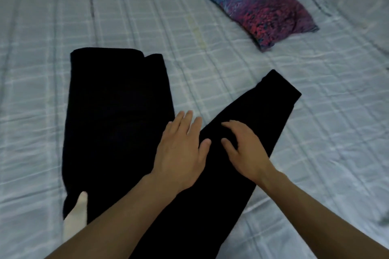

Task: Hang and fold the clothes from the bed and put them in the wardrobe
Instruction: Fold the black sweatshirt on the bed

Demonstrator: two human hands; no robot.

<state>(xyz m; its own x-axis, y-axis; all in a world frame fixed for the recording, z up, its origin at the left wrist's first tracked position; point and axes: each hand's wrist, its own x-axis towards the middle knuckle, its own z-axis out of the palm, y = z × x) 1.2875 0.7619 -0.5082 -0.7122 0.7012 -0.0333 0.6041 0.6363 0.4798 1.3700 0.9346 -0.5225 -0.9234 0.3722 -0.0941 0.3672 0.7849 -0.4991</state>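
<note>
A black garment lies flat on the bed, its body at the left and one long sleeve angled up to the right, ending in a cuff. My left hand lies flat with straight fingers where the sleeve meets the body. My right hand rests on the sleeve just to the right, fingers spread and slightly bent, nothing pinched. A pale bit of fabric shows at the garment's lower left edge.
The bed is covered by a light blue checked sheet with creases. A multicoloured pillow, blue to purple-red, lies at the back right. Bare sheet surrounds the garment on all sides.
</note>
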